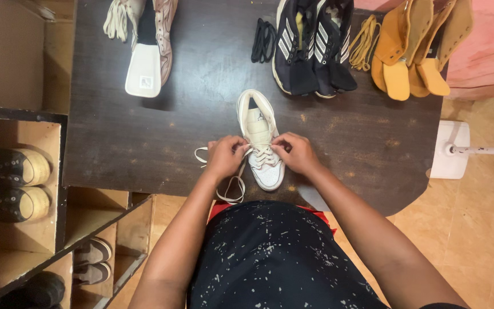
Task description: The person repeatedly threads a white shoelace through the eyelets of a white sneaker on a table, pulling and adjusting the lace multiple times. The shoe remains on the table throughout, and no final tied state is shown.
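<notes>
Evidently lacing: left hand and right hand each pinch the white lace, steadying the cream sneaker on the worktop.

Bare desk lies open on my left side, and more at right. Ahead, black sneakers, tan boots and a black lace bundle block the far edge.

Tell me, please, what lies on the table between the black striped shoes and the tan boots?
In the head view, a bundle of tan laces lies on the dark table between the black striped shoes and the tan boots.
</notes>
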